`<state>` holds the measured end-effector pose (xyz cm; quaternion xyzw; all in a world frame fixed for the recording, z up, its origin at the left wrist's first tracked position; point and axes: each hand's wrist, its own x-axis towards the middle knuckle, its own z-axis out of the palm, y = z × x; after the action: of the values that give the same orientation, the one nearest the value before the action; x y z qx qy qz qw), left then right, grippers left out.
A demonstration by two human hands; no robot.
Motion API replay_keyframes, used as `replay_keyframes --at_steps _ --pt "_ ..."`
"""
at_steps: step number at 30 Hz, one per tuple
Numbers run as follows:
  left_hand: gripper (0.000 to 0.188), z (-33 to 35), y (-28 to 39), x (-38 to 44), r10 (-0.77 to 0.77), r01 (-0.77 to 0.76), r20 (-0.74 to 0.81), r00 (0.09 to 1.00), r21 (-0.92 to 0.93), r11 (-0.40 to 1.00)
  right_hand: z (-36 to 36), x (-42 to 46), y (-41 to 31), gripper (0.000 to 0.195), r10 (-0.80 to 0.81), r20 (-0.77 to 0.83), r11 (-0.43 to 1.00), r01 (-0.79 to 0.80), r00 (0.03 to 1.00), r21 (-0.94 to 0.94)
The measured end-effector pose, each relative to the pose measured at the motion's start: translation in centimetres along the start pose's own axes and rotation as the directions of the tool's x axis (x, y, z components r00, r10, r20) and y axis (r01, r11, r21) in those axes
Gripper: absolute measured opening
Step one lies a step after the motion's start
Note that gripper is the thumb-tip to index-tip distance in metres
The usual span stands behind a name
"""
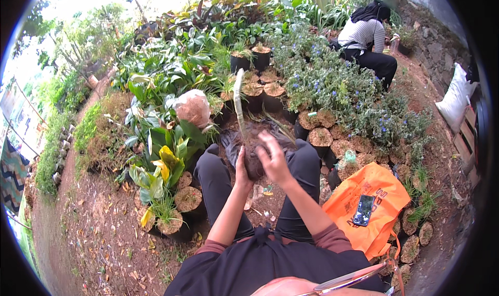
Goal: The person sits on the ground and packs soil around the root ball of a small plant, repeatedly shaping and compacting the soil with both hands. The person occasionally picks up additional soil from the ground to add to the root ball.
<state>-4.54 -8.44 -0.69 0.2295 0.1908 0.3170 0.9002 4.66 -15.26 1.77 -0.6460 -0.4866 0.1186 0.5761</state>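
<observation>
Between my knees, a dark clump of soil and roots (254, 169) carries one tall, pale, mottled leaf (238, 101) that looks like a snake plant's. My left hand (243, 173) cups the left side of the clump and the base of the leaf. On the right side, my right hand (273, 158) is at the clump, its fingers extended and slightly apart; whether they touch the soil is unclear. Behind the clump, a black plastic sheet or bag (230, 140) lies on the ground. Another long leaf (278, 122) rests across it.
Straw-topped black pots (320, 138) crowd the right, beside an orange bag (339, 210) with a phone (363, 210) on it. Peace lilies (163, 171) and a clear bag of brown material (192, 108) stand left. A person (364, 42) sits at back right, near a white sack (455, 99).
</observation>
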Motion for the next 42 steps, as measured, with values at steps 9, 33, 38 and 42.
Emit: replay_keyframes --at_steps 9,33,38,42 --pt "0.074 -0.1 0.2 2.0 0.105 -0.102 0.005 0.994 0.257 0.961 -0.8 -0.4 -1.1 0.067 0.098 -0.128 0.934 -0.047 0.987 0.353" --pt "0.063 1.7 0.9 1.9 0.029 -0.037 0.053 0.998 0.158 0.987 0.0 -0.4 0.2 0.075 -0.096 -0.237 0.983 0.054 0.967 -0.178" --pt "0.057 1.1 0.6 3.1 0.116 -0.118 0.021 0.993 0.207 0.971 -0.3 -0.1 0.0 0.065 0.129 -0.273 0.944 -0.033 0.953 0.329" --pt "0.045 2.0 -0.8 2.2 -0.047 0.042 0.054 0.997 0.084 0.996 1.0 -1.1 0.0 0.064 -0.151 -0.34 0.97 0.074 0.928 -0.231"
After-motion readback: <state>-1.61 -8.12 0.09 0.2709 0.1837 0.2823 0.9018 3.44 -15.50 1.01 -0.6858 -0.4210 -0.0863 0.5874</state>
